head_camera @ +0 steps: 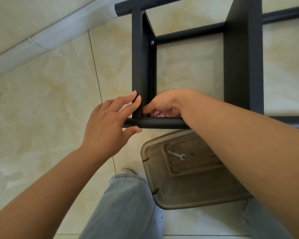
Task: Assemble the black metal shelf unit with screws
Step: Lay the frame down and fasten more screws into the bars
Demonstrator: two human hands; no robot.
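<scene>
Black metal shelf frame [197, 66] lies on the cream tiled floor [41, 100], filling the upper middle and right of the view. Near round tube [159, 123] runs left to right, its left end stopping just past the flat crossbar [137, 66] that meets it at a right angle. Far tube [126, 7] ends at a similar open end at top. A wider flat panel [243, 57] runs parallel to the crossbar on the right. A silver screw head [152, 42] shows on the inner bracket near the far corner. Left hand [109, 125]: fingers spread and straight, two fingertips [136, 99] pressed on the outer face of the crossbar at the near corner, thumb just under the tube. A small metal piece at the thumb, too small to name. Right hand [164, 106]: reached inside the frame corner, fingers curled tight in the angle between crossbar and tube; what they hold cannot be told. Open floor lies left of the frame up to the pale skirting [41, 37]. Close below the near tube sits a brownish translucent plastic tray [152, 169] with a small flat spanner [177, 155] in it, partly covered by the right forearm. Knees in grey jeans [128, 204] at the bottom edge.
</scene>
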